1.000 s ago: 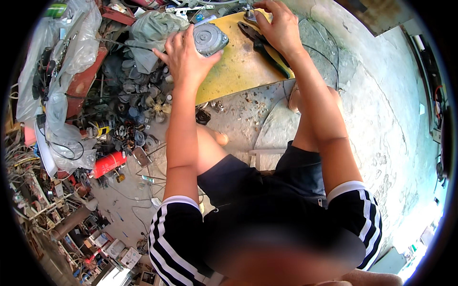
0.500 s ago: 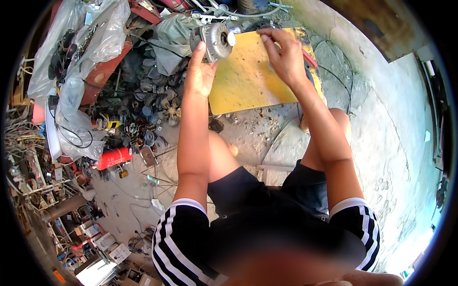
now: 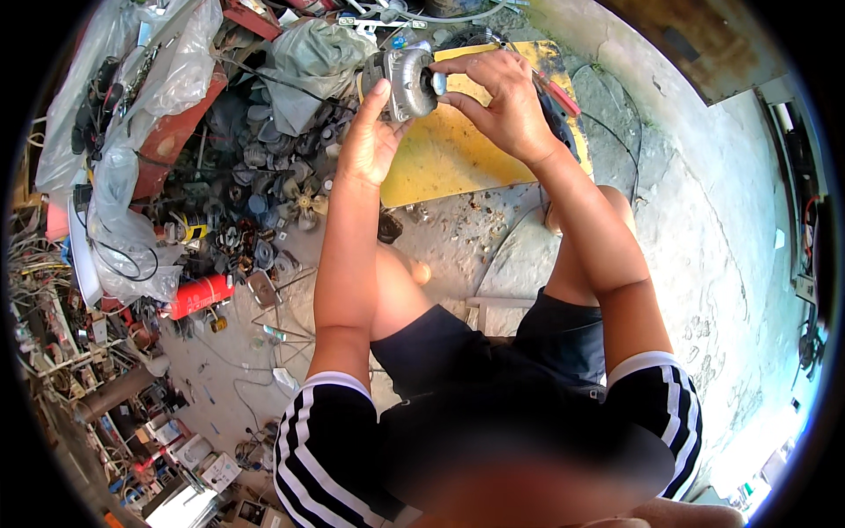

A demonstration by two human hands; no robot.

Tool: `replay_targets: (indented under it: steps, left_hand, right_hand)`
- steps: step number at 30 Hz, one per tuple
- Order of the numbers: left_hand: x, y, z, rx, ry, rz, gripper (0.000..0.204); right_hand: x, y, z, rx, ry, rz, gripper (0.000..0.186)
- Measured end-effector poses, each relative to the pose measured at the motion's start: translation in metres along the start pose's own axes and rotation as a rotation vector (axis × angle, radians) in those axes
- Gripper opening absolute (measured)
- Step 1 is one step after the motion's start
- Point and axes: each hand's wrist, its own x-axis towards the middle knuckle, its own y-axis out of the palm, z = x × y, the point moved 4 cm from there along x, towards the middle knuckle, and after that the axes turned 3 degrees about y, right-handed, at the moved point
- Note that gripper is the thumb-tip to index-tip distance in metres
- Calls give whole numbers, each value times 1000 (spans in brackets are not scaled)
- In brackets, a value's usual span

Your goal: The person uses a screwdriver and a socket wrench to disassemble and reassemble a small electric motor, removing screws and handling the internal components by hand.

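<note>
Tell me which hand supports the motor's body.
The left hand, holding the grey motor housing; the right hand instead has its thumb and forefinger at the silver end piece.

left grip (image 3: 370, 148): metal housing (image 3: 408, 84) | right grip (image 3: 504, 104): pinching pale knob (image 3: 438, 84)

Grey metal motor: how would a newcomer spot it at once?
Find the yellow board near the top. By its upper-left edge, the left hand holds the grey metal motor. Unlike the dark heaped parts, it is held up, the right hand at its pale knob.
</note>
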Motion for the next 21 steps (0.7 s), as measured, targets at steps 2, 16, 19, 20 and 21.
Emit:
replay_targets:
  steps: [2, 16, 19, 20, 21]
  left_hand:
    - [1, 2, 0, 19, -7, 11, 71]
    - [-3, 17, -3, 121, 72, 42, 53]
    - [1, 15, -2, 172, 87, 32, 53]
    - [1, 15, -2, 183, 85, 17, 53]
    - [2, 14, -1, 193, 83, 3, 54]
  right_hand:
    - [0, 0, -1, -5, 35, -6, 32]
    - [-9, 16, -17, 180, 566, 150, 47]
    - [-10, 18, -19, 211, 547, 122, 46]
    - [-10, 18, -20, 224, 523, 102, 45]
    - [-10, 18, -20, 232, 507, 130, 40]
